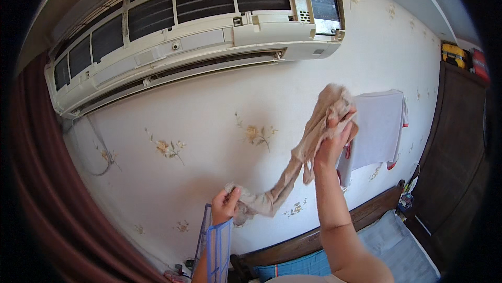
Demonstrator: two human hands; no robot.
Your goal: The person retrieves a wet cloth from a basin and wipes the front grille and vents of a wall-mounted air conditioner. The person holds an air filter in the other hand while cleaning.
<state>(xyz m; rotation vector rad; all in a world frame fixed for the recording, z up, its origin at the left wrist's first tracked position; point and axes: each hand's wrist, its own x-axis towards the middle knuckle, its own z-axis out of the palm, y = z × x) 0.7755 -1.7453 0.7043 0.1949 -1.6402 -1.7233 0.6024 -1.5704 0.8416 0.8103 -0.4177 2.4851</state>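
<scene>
A long, soiled beige cloth stretches between my two hands, bunched at its upper end and sagging near the lower one. My right hand grips the bunched upper end, in front of the wall. Lower and to the left, my left hand pinches the other end between thumb and fingers. A blue-framed mesh air filter is at my left forearm; how it is held there cannot be told. Above, a wall-mounted air conditioner has its front cover off, showing dark, dusty fins behind the white frame.
A brown curtain hangs at the left. On the right wall hangs a white shirt with red trim, beside a dark wooden wardrobe with a yellow case on top. Below are a bed's wooden headboard and a blue pillow.
</scene>
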